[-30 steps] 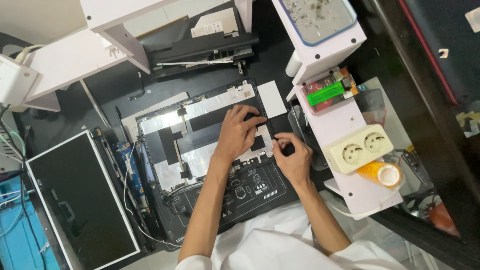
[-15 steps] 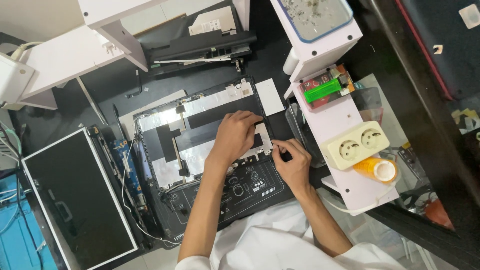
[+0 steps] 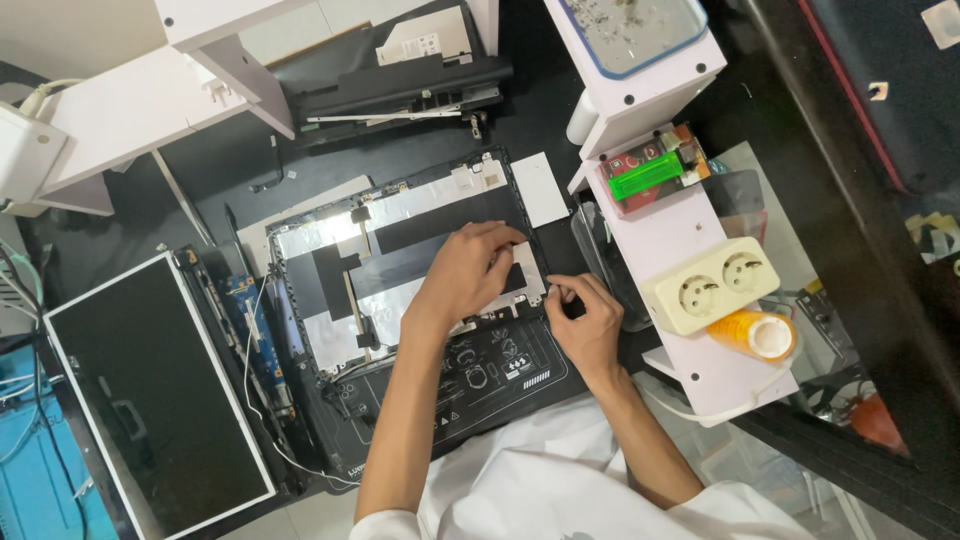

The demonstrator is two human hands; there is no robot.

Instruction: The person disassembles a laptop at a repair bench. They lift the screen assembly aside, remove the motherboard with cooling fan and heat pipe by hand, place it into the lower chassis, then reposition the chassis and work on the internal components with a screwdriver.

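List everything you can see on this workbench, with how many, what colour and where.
Laptop lid shell: one, black with silver foil lining, centre, under both hands.
Work mat: one, black with white markings, below the shell.
Screen panel: one, dark with pale frame, left.
Circuit board: one, blue, between panel and shell.
Laptop part: one, black, top centre.
White card: one, right of the shell.
Shelf: one, white, right.
Double socket: one, cream, on the shelf.
Lighter: one, green, on the shelf.
Tape roll: one, orange, on the shelf.
Left hand: flat on the shell.
Right hand: pinching at the shell's right edge.
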